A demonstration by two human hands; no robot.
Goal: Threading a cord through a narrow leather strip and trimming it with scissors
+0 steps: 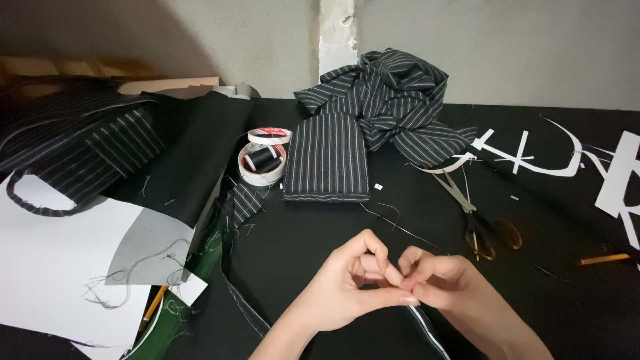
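Hands meet low at centre over the black worktop [300,240]. Left hand [347,283] and right hand [453,280] both pinch the top end of a narrow striped fabric strip [427,330], fingertips closed tight and touching one another. Whether a needle or pin sits between them cannot be told. Risk, as judged: the strip could slip or twist in so small a pinch. Scissors [477,217] and black thread spool [265,160] lie well apart.

Round white tape roll with red-and-white printed label on top [269,135], far middle of black desk [320,233], just left of folded striped cloth. No other packages, signs, screens.
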